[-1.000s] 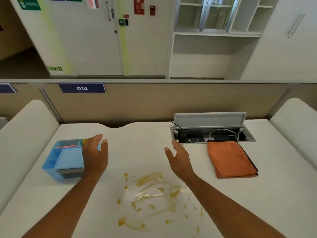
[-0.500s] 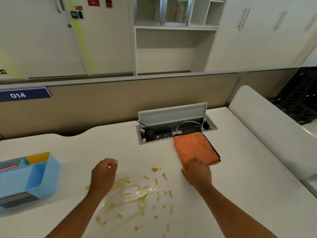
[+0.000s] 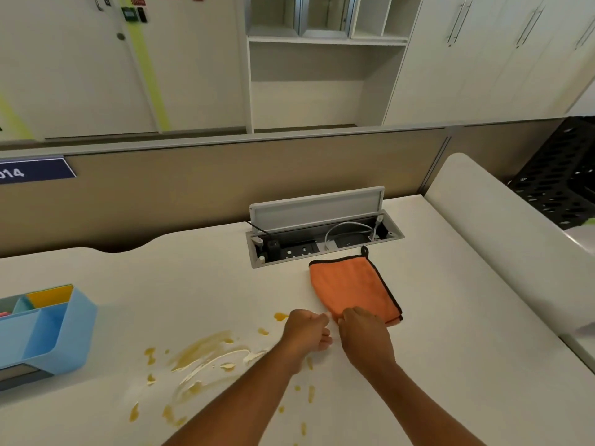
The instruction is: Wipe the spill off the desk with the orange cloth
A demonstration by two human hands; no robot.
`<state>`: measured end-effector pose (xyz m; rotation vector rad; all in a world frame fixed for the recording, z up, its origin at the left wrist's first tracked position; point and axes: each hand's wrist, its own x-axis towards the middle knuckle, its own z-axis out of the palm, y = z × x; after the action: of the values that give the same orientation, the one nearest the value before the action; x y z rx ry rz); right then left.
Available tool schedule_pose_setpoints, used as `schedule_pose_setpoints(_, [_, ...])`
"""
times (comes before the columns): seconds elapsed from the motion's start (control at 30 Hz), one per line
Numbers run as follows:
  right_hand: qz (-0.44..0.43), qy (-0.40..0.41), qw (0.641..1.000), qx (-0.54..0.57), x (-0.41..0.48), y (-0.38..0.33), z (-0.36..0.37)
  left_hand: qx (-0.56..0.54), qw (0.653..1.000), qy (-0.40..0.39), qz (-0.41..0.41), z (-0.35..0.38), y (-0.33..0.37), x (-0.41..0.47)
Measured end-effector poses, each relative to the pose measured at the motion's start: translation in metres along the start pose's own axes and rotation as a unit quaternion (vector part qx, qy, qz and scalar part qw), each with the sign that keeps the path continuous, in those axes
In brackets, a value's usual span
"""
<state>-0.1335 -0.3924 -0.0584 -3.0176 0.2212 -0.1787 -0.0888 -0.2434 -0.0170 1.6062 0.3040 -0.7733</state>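
A folded orange cloth [image 3: 351, 286] with a black hem lies on the white desk [image 3: 450, 349], right of centre. My right hand [image 3: 365, 338] grips the cloth's near edge, fingers curled on it. My left hand [image 3: 307, 331] is closed into a loose fist right beside it, over the desk, and appears to hold nothing. The yellowish-brown spill [image 3: 206, 358] spreads in smears and drops over the desk, left of and under my left forearm.
An open cable box [image 3: 322, 239] with sockets and a white cable sits just behind the cloth. A blue desk organiser [image 3: 51, 329] stands at the left edge. A beige partition [image 3: 193, 188] closes the back; a white side panel [image 3: 502, 239] rises at the right.
My right hand has closed on the cloth's near edge and pulled it nearer, off the cable box. My left hand came across the spill to sit beside the right.
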Motion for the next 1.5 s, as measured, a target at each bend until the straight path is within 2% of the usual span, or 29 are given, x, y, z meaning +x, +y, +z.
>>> schedule_pose_setpoints(0.13, [-0.081, 0.0, 0.993, 0.083, -0.018, -0.004, -0.004, -0.034, 0.999, 0.025, -0.02, 0.015, -0.003, 0.004])
schedule_pose_setpoints(0.17, [-0.083, -0.02, 0.989, 0.121, -0.019, -0.004, -0.012, -0.019, 0.999, 0.035, -0.017, 0.014, -0.005, 0.005])
schedule_pose_setpoints(0.23, [-0.047, -0.124, 0.967, 0.218, -0.015, 0.003, -0.03, 0.019, 0.999, 0.044, -0.01, 0.008, -0.009, 0.007])
schedule_pose_setpoints(0.27, [-0.046, -0.16, 0.959, 0.231, -0.012, 0.009, -0.036, 0.032, 0.998, 0.044, -0.01, 0.006, -0.01, 0.009])
schedule_pose_setpoints(0.4, [-0.095, -0.207, 0.969, 0.098, 0.011, 0.032, -0.029, 0.031, 0.999, 0.032, -0.014, 0.003, 0.002, 0.002])
schedule_pose_setpoints(0.57, [-0.241, -0.183, 0.953, -0.022, 0.04, 0.033, 0.008, 0.034, 0.999, 0.008, -0.022, 0.003, 0.01, -0.002])
schedule_pose_setpoints(0.67, [-0.271, -0.189, 0.943, -0.034, 0.047, 0.025, 0.018, 0.047, 0.999, -0.007, -0.026, -0.011, 0.011, -0.003])
schedule_pose_setpoints(0.77, [-0.273, -0.188, 0.943, -0.029, 0.049, 0.018, 0.025, 0.077, 0.997, -0.029, 0.007, -0.038, 0.02, -0.008])
schedule_pose_setpoints(0.9, [-0.249, -0.191, 0.95, -0.002, 0.044, 0.012, 0.032, 0.13, 0.99, 0.027, 0.055, -0.097, 0.032, -0.013])
schedule_pose_setpoints(1.07, [-0.21, -0.181, 0.958, 0.075, 0.035, -0.002, 0.038, 0.123, 0.981, 0.122, 0.083, -0.181, 0.021, -0.036])
schedule_pose_setpoints(1.33, [-0.26, -0.172, 0.948, 0.065, -0.01, -0.017, 0.031, 0.206, 0.949, 0.222, 0.082, -0.279, -0.063, -0.079])
schedule_pose_setpoints(1.5, [-0.189, -0.207, 0.943, 0.177, 0.009, -0.014, 0.043, 0.297, 0.909, 0.283, 0.078, -0.31, -0.107, -0.09])
